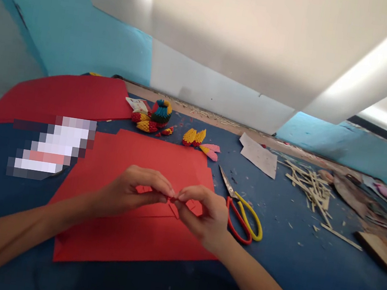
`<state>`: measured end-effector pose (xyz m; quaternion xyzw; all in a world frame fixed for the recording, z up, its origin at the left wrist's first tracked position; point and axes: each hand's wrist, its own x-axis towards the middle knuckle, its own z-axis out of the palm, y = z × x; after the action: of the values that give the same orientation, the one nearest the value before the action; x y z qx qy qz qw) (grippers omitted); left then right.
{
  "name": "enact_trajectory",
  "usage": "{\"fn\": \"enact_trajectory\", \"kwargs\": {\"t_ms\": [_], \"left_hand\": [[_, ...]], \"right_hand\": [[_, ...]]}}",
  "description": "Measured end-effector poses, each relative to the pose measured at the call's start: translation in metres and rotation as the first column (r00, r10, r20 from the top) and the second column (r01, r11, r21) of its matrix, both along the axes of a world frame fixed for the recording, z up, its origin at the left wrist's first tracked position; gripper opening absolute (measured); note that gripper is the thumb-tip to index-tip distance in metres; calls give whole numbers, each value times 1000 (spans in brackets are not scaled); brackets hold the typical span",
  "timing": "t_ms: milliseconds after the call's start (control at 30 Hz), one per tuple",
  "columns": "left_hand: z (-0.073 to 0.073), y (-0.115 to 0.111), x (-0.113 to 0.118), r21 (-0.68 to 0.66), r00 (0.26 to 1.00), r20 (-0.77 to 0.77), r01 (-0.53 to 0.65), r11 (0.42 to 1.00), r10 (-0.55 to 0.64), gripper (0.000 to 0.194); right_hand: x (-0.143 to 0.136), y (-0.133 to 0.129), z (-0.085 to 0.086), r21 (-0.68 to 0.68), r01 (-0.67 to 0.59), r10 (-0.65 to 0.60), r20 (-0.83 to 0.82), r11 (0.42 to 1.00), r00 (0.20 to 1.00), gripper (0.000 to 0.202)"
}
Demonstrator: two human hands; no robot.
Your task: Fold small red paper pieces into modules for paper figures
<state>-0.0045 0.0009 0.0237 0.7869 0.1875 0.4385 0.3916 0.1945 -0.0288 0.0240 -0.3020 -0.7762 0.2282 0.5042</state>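
My left hand (pixel 137 192) and my right hand (pixel 205 214) meet fingertip to fingertip, both closed in a pinch. Between them is a small piece of red paper (pixel 172 199), mostly hidden by the fingers. Below lie large red paper sheets (pixel 103 238), with several small cut pieces of red paper (pixel 189 208) on top, partly covered by my hands. Just right of my right hand rest scissors (pixel 241 215) with one red and one yellow handle, blades slightly apart and pointing away.
Beyond the sheets stand a folded-paper figure (pixel 162 112) and a yellow-and-red folded piece (pixel 193 137). More red sheets (pixel 66 97) lie back left, near a blurred-out object (pixel 56 149). Grey paper (pixel 259 156), thin sticks (pixel 312 187) and a wooden block (pixel 381 251) lie right.
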Motion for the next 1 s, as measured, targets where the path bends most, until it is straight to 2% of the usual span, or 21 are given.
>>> {"fn": "enact_trajectory", "kwargs": {"t_ms": [233, 400, 533, 700, 800, 900, 1000], "left_hand": [[1, -1, 3, 25, 999, -3, -51, 998, 51, 11], [1, -1, 4, 93, 996, 20, -86, 992, 84, 11], [1, -2, 5, 139, 993, 8, -119, 983, 119, 11], [1, -2, 5, 189, 988, 6, -152, 970, 153, 10], [0, -2, 5, 296, 985, 12, -166, 941, 170, 10], [-1, -4, 5, 411, 976, 29, -207, 888, 215, 11], [-1, -8, 7, 461, 963, 44, -256, 850, 266, 11]], "right_hand": [[1, 2, -3, 37, 59, -59, 15, 998, 998, 12], [0, 2, -1, 103, 112, -115, 26, 988, 993, 15], [1, 2, -1, 188, 72, -81, 41, 980, 996, 18], [2, 3, -2, 211, 65, -78, 53, 975, 996, 18], [2, 2, -1, 229, 64, -80, 61, 971, 995, 18], [0, 0, -1, 229, 85, -102, 66, 970, 993, 16], [-2, -2, -2, 201, 103, -118, 68, 974, 991, 11]]}}
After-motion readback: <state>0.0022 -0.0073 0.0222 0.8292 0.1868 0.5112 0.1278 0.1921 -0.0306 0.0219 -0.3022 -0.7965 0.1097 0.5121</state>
